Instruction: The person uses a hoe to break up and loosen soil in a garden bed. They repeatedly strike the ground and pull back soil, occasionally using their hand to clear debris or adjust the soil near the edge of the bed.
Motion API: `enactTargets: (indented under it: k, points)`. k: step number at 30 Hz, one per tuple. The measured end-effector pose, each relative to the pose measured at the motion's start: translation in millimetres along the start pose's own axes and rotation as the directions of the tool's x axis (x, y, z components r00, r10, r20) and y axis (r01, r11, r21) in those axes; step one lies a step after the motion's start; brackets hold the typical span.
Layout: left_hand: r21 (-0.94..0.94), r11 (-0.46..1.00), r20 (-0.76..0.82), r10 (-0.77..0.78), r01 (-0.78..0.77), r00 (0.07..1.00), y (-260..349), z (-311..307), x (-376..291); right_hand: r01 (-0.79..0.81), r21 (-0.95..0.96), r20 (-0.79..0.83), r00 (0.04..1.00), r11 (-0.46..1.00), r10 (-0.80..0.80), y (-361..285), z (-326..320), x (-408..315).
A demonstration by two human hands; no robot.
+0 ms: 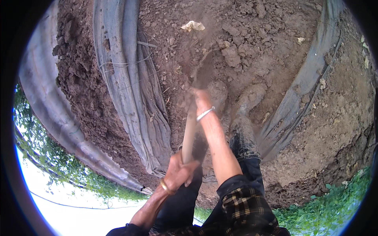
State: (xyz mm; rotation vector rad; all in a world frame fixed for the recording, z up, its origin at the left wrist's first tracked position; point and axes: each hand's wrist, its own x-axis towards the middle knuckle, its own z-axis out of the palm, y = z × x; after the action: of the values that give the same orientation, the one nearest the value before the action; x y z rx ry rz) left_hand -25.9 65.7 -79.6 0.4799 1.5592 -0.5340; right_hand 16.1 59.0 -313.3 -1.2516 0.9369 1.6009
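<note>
Both my hands grip the wooden handle (189, 129) of a digging tool. My left hand (179, 170), with a gold-coloured bangle at the wrist, is wrapped around the end nearer my body. Farther along, my right hand (202, 99) holds the shaft close to the tool's head and wears a silver bangle. The head (204, 66) is blurred and earth-coloured, against loose soil; whether it is a hoe or a shovel I cannot tell. Just right of it are my soil-covered feet (251, 94) and muddy trouser legs (243, 138).
Grey folded woven fabric (113, 59) runs along the left; another strip (310, 79) lies on the right, partly soiled. Beyond the left one are crumbly soil (85, 118) and plastic sheeting (44, 73). Dry leaves (192, 26) dot the ground. Green plants (327, 203) grow behind me.
</note>
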Motion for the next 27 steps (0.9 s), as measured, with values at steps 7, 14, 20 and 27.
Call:
enactTargets:
  k: [7,14,20,27]
  points:
    - [0.027,0.997,0.072,-0.075,0.073,0.995,-26.1,-16.0,10.2,0.014,0.122,0.0,1.0,0.992,-0.014,-10.8,-25.7,-7.6]
    - [-0.11,0.992,-0.015,0.054,-0.055,0.998,-21.2,-7.6,-5.5,0.056,0.017,0.049,0.997,0.998,-0.057,-13.7,9.2,-3.9]
    - [-0.053,0.995,-0.04,0.079,-0.081,0.996,0.2,32.2,50.8,-0.056,-0.179,0.145,0.986,0.982,0.082,-87.8,0.8,32.6]
    - [0.382,0.881,-0.181,0.368,-0.279,0.912,-48.6,62.1,46.3,-0.059,0.275,0.161,0.987,0.959,0.015,-94.2,-37.6,-20.2]
